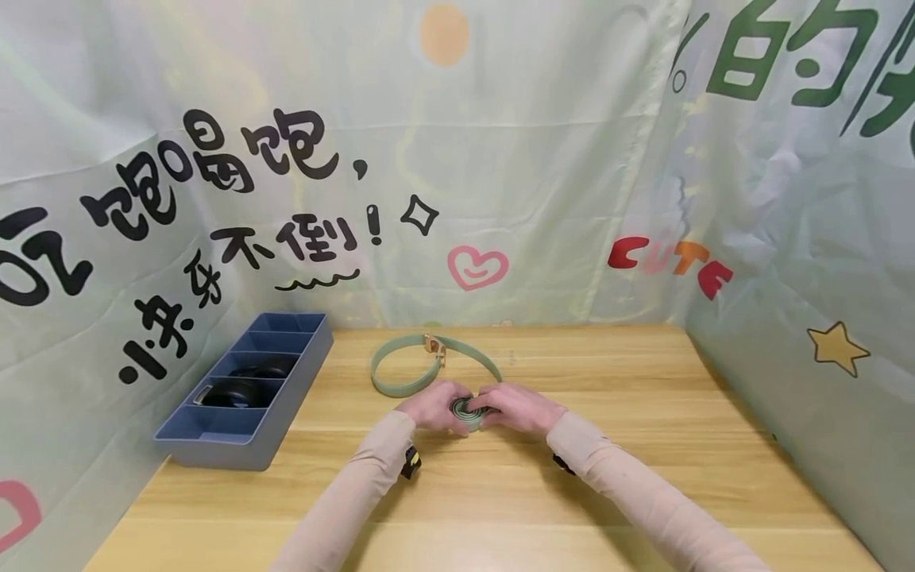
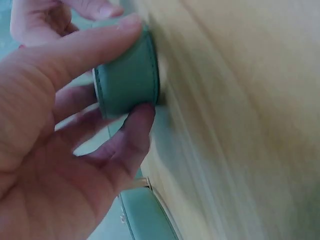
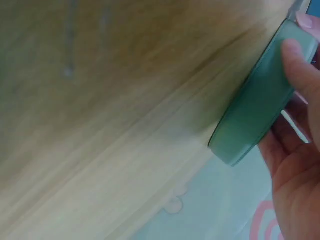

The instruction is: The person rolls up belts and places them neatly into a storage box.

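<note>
A pale green belt (image 1: 397, 390) lies on the wooden table in the head view, its near end wound into a tight coil (image 1: 468, 423) standing on edge. My left hand (image 1: 434, 406) grips the coil from the left, thumb on one side and fingers on the other in the left wrist view. From the right, my right hand (image 1: 523, 407) holds the same coil, its fingertips at the rolled layers. The unrolled strap (image 3: 252, 102) runs away from the coil and loops round to a gold-coloured buckle (image 1: 434, 346) farther back. Dark stitching edges the strap.
At the left of the table stands a blue-grey tray (image 1: 296, 413) split into several compartments. Two of them hold coiled black belts (image 1: 239, 392), the nearer with a silver buckle. Printed fabric walls (image 1: 557, 199) enclose the table (image 1: 629, 477) at the back and both sides.
</note>
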A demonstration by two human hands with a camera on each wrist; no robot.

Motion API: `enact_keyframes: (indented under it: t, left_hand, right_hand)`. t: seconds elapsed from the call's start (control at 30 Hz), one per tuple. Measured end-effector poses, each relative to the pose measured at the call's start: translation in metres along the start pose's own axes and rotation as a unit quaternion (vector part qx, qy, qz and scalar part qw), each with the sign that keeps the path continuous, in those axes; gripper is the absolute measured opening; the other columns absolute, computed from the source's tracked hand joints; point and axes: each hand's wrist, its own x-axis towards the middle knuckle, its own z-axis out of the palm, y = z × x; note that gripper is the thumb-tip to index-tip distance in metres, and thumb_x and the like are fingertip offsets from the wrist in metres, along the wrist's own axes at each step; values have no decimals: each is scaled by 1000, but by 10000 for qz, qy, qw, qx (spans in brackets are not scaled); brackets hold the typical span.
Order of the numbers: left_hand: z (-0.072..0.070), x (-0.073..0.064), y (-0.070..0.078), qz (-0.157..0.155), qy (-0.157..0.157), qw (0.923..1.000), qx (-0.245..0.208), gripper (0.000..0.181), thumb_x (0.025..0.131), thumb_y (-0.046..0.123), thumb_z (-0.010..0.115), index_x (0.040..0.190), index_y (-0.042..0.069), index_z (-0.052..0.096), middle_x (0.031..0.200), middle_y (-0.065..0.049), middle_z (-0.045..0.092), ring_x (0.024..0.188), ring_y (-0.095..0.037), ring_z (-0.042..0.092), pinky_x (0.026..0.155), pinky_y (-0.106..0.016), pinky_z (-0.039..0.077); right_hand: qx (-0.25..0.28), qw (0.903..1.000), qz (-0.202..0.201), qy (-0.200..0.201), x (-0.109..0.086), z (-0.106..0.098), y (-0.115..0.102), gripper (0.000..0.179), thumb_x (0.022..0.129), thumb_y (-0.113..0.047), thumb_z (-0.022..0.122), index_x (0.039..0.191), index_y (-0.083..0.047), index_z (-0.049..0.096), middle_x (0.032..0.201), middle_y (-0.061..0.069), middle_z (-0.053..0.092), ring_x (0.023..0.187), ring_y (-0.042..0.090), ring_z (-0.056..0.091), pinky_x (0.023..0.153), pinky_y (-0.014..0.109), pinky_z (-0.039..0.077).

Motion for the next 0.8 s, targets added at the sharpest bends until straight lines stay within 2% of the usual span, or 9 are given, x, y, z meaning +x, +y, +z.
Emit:
enact_keyframes:
  t: [0.13, 0.2, 0.27, 0.33, 0.43, 0.53, 0.67, 0.8]
  left_hand:
    - [-1, 1, 1, -149, 54, 9998, 116, 36, 69, 24, 89, 98, 14, 68, 91, 5, 66, 80, -8, 55, 76, -24, 46]
    - [0, 1, 3, -374, 203, 9986, 305, 40, 67, 32, 90, 94, 13, 68, 88, 4, 65, 78, -11, 55, 73, -26, 47]
    - [1, 1, 4, -564, 344, 9970, 409, 47, 64, 38, 91, 96, 11, 69, 92, 1, 67, 83, -14, 58, 77, -28, 48]
    - [2, 2, 3, -557, 371, 9968, 436, 50, 63, 36, 91, 101, 10, 71, 98, 0, 69, 88, -15, 59, 81, -29, 49]
    - [1, 3, -1, -322, 253, 9984, 389, 50, 64, 28, 92, 107, 12, 72, 104, -1, 69, 93, -13, 59, 84, -28, 48]
    - [1, 5, -1, -158, 122, 9990, 390, 45, 64, 24, 92, 103, 13, 71, 97, 2, 68, 86, -10, 56, 79, -26, 46]
    - [3, 5, 3, -334, 254, 9975, 561, 42, 65, 34, 91, 92, 12, 68, 86, 4, 63, 77, -10, 52, 71, -25, 44]
    - [7, 4, 3, -233, 394, 9962, 747, 43, 66, 39, 90, 92, 12, 69, 86, 4, 62, 78, -10, 52, 71, -24, 44]
  right_hand:
    - [-72, 10000, 34, 53, 4, 1, -1, 23, 87, -25, 72, 108, -16, 72, 98, -3, 69, 87, 6, 64, 77, 21, 51]
    - [-73, 9999, -12, 155, 5, 2, -2, 22, 87, -25, 72, 107, -17, 73, 94, -4, 69, 84, 7, 65, 75, 20, 51]
    - [-63, 9997, -92, 226, 5, 2, -2, 21, 87, -23, 72, 107, -17, 73, 92, -4, 69, 82, 8, 66, 74, 20, 51]
    - [-77, 9995, -190, 231, 4, 3, 0, 21, 88, -20, 70, 109, -18, 72, 94, -3, 70, 84, 8, 66, 76, 21, 52]
    - [-118, 9997, -189, 139, 2, 3, 2, 24, 90, -19, 68, 114, -18, 71, 101, -2, 71, 91, 9, 66, 81, 24, 52]
    - [-124, 9997, -119, 179, 1, 3, 0, 24, 89, -21, 69, 113, -17, 71, 101, -2, 71, 92, 10, 67, 82, 26, 53]
    - [-229, 9990, -109, 367, 2, 5, -3, 16, 87, -22, 71, 103, -17, 71, 91, -4, 70, 81, 7, 63, 74, 23, 52]
    - [-262, 9993, -106, 245, 4, 7, -3, 14, 87, -22, 72, 100, -18, 70, 87, -3, 68, 77, 7, 60, 71, 22, 50]
